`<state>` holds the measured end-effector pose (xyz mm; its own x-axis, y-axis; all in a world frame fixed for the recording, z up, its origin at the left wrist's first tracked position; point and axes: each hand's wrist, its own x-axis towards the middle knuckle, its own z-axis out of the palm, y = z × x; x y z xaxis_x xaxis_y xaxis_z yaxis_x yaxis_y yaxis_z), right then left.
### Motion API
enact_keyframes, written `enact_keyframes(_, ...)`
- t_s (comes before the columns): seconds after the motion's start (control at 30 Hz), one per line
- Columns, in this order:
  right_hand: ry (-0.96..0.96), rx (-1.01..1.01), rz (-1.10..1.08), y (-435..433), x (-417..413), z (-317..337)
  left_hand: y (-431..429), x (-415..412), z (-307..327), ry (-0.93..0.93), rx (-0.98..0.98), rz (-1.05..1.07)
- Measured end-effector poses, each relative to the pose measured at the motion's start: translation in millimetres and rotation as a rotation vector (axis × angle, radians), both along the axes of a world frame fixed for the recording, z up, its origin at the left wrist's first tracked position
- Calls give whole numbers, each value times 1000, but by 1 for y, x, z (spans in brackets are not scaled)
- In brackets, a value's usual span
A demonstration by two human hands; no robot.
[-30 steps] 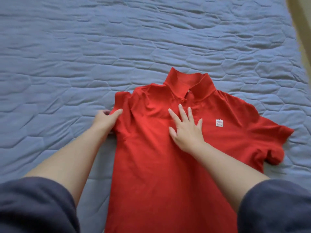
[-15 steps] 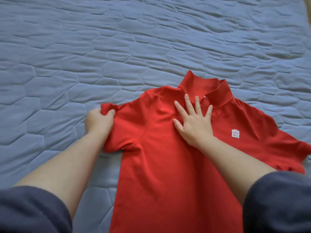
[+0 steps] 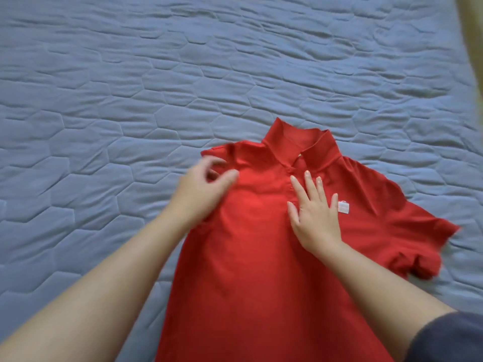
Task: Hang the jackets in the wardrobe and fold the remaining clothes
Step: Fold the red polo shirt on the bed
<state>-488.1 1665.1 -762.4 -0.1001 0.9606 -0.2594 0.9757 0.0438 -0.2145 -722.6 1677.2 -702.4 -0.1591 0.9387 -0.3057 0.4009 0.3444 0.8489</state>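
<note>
A blue-grey quilted bedcover (image 3: 104, 100) fills almost the whole view, stitched in large hexagons and lightly wrinkled all over. At the far right edge a blurred yellowish strip (image 3: 474, 35) runs down beside the bed; what it belongs to cannot be told.

The red polo shirt (image 3: 261, 270) lies front up on the bedcover, right of centre. Its collar (image 3: 300, 147) stands up and points away from the person, and its body runs down out of the bottom of the view. A small button (image 3: 288, 169) closes the placket under the collar, and a white label (image 3: 343, 207) sits on the chest. The short sleeve (image 3: 418, 244) on the viewer's right spreads out flat on the bedcover, its hem rumpled. On the viewer's left, the shoulder edge of the shirt looks turned in.

The right hand (image 3: 313, 218) rests palm down on the chest, just below the collar and just beside the label. Its grip is flat, with the fingers straight and spread, clasping nothing. A dark sleeve (image 3: 449, 338) covers that arm near the bottom right corner.

The left hand (image 3: 198, 194) is at the shirt's left shoulder and is smeared by motion. Its fingers are curved, with the thumb set apart from them. Whether that grip pinches the cloth cannot be told.
</note>
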Motion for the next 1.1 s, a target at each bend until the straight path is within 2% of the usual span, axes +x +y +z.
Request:
enact_keyframes(0.07,36,6,-66,-9,29,10,-9,43,5,59,-53,-147)
enact_keyframes(0.13,53,18,-203,-19,65,17,-18,67,-4,276,34,-135)
enact_keyframes(0.17,55,27,-308,-22,85,20,-23,73,-10,416,17,-172)
enact_keyframes(0.27,98,62,-714,-28,146,20,-42,76,-37,805,-283,-421)
enact_keyframes(0.33,216,53,-995,-30,181,15,-54,77,-54,1001,-314,-509)
enact_keyframes(0.4,379,30,-1229,-31,207,8,-61,82,-64,1103,-235,-518)
enact_keyframes(0.5,632,-7,-1365,-32,230,-5,-73,99,-72,1115,-198,-576)
enact_keyframes(0.57,945,-79,-1364,-34,234,-8,-83,110,-75,1107,-218,-596)
enact_keyframes(0.63,1086,-116,-1352,-37,237,-8,-86,121,-73,1086,-255,-586)
enact_keyframes(0.8,758,182,-1193,-37,238,17,-80,136,-59,1010,-389,-579)
enact_keyframes(0.87,745,296,-1040,-28,226,37,-77,137,-53,1002,-420,-595)
enact_keyframes(0.9,797,304,-911,-23,216,48,-76,137,-50,997,-424,-607)
enact_keyframes(0.93,888,247,-753,-20,204,58,-76,136,-47,988,-427,-621)
enact_keyframes(1.0,1063,-59,-448,-21,178,71,-76,133,-41,968,-433,-644)
enact_keyframes(1.07,1020,-255,-302,-27,159,70,-76,130,-33,945,-430,-647)
enact_keyframes(1.1,923,-232,-287,-29,154,64,-76,129,-29,935,-408,-623)
